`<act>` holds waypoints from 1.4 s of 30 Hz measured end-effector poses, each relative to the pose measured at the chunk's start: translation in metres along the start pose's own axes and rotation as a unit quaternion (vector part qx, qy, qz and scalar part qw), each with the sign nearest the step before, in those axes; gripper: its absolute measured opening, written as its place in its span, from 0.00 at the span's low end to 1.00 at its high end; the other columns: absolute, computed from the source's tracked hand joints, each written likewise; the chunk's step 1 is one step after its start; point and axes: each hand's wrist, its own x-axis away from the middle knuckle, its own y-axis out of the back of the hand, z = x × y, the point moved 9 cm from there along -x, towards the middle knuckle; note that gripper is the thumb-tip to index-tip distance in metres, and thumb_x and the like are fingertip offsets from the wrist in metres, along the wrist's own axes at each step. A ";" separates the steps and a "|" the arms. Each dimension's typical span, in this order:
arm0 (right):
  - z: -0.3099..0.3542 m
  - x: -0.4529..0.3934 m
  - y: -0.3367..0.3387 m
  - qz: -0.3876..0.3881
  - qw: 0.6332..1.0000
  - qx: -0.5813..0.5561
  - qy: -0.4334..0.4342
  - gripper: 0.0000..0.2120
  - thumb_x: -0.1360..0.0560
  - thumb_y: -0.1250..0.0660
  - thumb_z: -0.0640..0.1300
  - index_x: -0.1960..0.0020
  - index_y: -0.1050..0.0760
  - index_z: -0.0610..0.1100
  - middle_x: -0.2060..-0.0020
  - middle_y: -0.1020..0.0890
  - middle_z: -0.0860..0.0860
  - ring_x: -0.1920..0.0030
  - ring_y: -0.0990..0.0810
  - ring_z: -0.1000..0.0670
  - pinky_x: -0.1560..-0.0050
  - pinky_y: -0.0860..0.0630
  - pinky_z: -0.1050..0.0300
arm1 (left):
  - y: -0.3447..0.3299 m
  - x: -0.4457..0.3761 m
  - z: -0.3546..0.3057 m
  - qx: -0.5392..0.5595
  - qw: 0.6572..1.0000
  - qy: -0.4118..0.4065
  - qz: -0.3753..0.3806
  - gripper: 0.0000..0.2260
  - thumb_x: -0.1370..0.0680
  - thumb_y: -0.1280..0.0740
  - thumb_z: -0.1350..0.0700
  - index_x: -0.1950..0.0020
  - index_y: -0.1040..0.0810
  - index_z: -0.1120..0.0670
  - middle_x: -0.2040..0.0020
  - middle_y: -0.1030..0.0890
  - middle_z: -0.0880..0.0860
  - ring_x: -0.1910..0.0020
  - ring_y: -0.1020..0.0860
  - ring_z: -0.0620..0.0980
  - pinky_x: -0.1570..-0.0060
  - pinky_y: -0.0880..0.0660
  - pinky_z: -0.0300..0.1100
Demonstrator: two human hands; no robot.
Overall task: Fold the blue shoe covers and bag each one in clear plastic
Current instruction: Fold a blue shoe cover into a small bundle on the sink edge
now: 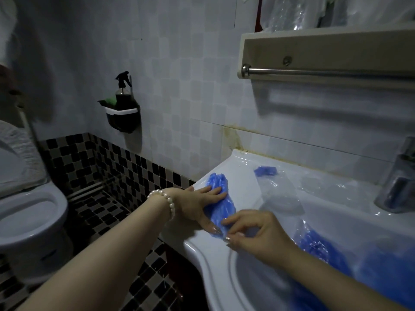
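A blue shoe cover (221,182) lies stretched along the left ledge of the white sink (208,245). My left hand (197,203) presses flat on its middle, a pearl bracelet at the wrist. My right hand (253,232) pinches the cover's near end between thumb and fingers. Further back on the ledge lies a clear plastic bag (278,194) with a folded blue cover (266,171) at its far end. A pile of blue shoe covers (332,250) in clear plastic fills the sink basin on the right.
A chrome tap (397,182) stands at the sink's back right. Above it is a shelf with a towel rail (325,71). A wall holder with a spray bottle (122,108) hangs on the tiles. A toilet (29,216) stands at the left.
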 end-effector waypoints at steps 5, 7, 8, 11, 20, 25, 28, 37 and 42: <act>-0.009 -0.010 0.000 0.028 0.996 0.054 -0.067 0.12 0.43 0.18 0.43 0.61 0.16 0.50 0.59 0.24 0.55 0.55 0.23 0.55 0.53 0.24 0.63 | -0.001 0.004 -0.004 0.028 0.999 0.015 -0.012 0.45 0.29 0.33 0.36 0.23 0.60 0.43 0.23 0.61 0.42 0.25 0.64 0.41 0.27 0.66 0.53; -0.017 -0.009 -0.001 0.036 0.991 0.015 -0.125 0.11 0.42 0.18 0.39 0.65 0.16 0.49 0.62 0.24 0.54 0.60 0.23 0.57 0.55 0.23 0.62 | -0.002 0.004 -0.005 0.031 0.999 0.019 -0.016 0.46 0.30 0.32 0.36 0.23 0.59 0.43 0.23 0.61 0.41 0.25 0.63 0.41 0.27 0.66 0.52; -0.018 -0.009 -0.003 0.039 0.990 -0.005 -0.139 0.10 0.42 0.19 0.37 0.67 0.17 0.49 0.64 0.24 0.55 0.63 0.23 0.57 0.57 0.24 0.62 | -0.002 0.005 -0.005 0.034 0.999 0.021 -0.016 0.48 0.31 0.31 0.36 0.23 0.59 0.43 0.23 0.60 0.41 0.25 0.63 0.41 0.27 0.66 0.52; -0.017 -0.010 -0.007 0.047 0.991 0.002 -0.122 0.13 0.36 0.23 0.34 0.69 0.18 0.52 0.68 0.23 0.57 0.67 0.26 0.60 0.62 0.30 0.66 | -0.001 0.007 -0.007 0.069 0.997 0.022 -0.009 0.51 0.39 0.34 0.35 0.23 0.57 0.43 0.23 0.59 0.41 0.25 0.62 0.40 0.28 0.67 0.52; -0.014 -0.011 -0.019 0.106 0.961 0.205 -0.153 0.16 0.21 0.39 0.44 0.67 0.36 0.54 0.63 0.30 0.58 0.54 0.33 0.54 0.45 0.36 0.56 | 0.001 0.008 -0.007 0.114 0.993 0.011 0.014 0.49 0.38 0.35 0.38 0.22 0.55 0.44 0.22 0.57 0.43 0.25 0.63 0.40 0.28 0.68 0.53; -0.013 -0.014 -0.020 0.103 0.951 0.236 -0.170 0.17 0.20 0.43 0.44 0.66 0.38 0.55 0.60 0.30 0.57 0.51 0.33 0.52 0.44 0.37 0.55 | 0.001 0.005 -0.005 0.079 0.997 0.014 -0.015 0.40 0.25 0.33 0.42 0.23 0.56 0.44 0.22 0.58 0.43 0.25 0.63 0.41 0.28 0.67 0.51; -0.015 -0.013 -0.015 0.065 0.977 0.106 -0.175 0.09 0.26 0.34 0.45 0.63 0.29 0.55 0.66 0.28 0.57 0.60 0.29 0.55 0.51 0.30 0.55 | 0.001 0.004 -0.005 0.070 0.997 0.018 -0.022 0.39 0.25 0.34 0.43 0.23 0.56 0.43 0.23 0.58 0.42 0.25 0.63 0.41 0.28 0.67 0.51; -0.015 -0.017 -0.008 0.062 0.977 0.111 -0.172 0.16 0.33 0.24 0.44 0.74 0.25 0.60 0.65 0.26 0.55 0.64 0.26 0.56 0.54 0.27 0.54 | 0.000 0.003 -0.005 0.071 0.997 0.019 -0.020 0.41 0.27 0.32 0.43 0.23 0.56 0.43 0.22 0.58 0.43 0.25 0.62 0.42 0.28 0.67 0.52; -0.012 -0.015 -0.012 0.084 0.954 0.208 -0.197 0.14 0.25 0.35 0.48 0.69 0.28 0.52 0.63 0.27 0.55 0.50 0.27 0.52 0.45 0.35 0.53 | 0.001 0.005 -0.004 0.165 0.986 0.023 -0.002 0.49 0.41 0.34 0.37 0.23 0.50 0.42 0.23 0.54 0.41 0.25 0.62 0.39 0.28 0.67 0.53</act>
